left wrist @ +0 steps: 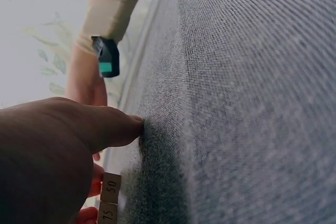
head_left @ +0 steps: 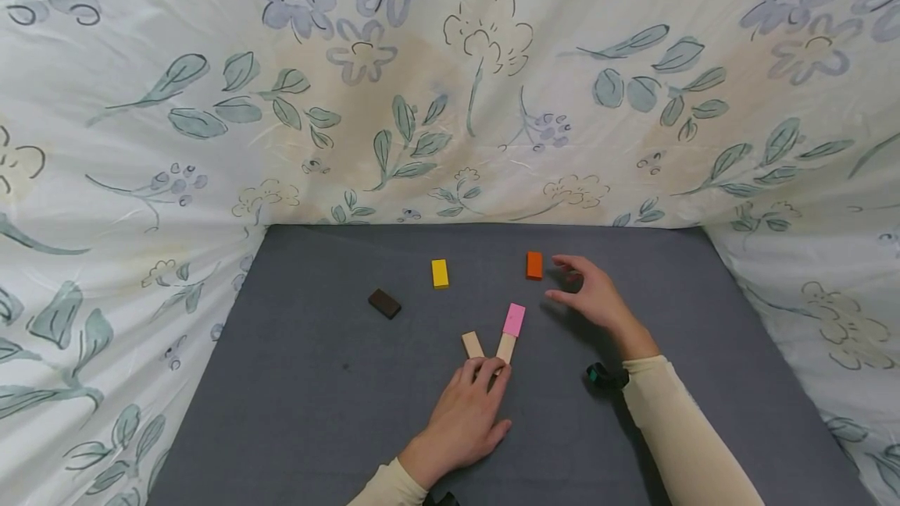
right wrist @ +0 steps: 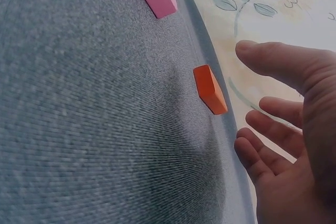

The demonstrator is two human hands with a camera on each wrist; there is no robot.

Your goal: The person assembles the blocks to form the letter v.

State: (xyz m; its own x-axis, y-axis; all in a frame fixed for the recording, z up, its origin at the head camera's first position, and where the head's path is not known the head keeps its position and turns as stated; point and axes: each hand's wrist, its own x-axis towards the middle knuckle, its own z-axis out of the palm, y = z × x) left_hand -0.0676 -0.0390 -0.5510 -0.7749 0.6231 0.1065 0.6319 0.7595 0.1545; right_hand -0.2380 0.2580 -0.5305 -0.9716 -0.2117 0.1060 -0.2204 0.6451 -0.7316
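My left hand (head_left: 460,416) lies low over the table, its fingertips on the near ends of two bare wooden pieces (head_left: 473,344) that splay apart in a V. At the far end of the right-hand piece (head_left: 505,347) is a pink block (head_left: 514,320). Printed edges reading 50 (left wrist: 111,186) and 75 (left wrist: 108,212) show by those fingertips in the left wrist view. My right hand (head_left: 598,295) holds nothing; its thumb and fingers are spread just right of an orange block (head_left: 534,265). Part of the wooden pieces is hidden under my left fingers.
A yellow block (head_left: 440,273) lies toward the back, with a dark brown block (head_left: 384,304) turned at an angle to its left. Grey cloth (head_left: 295,397) covers the table. Flowered fabric (head_left: 394,201) hangs behind it and along both sides.
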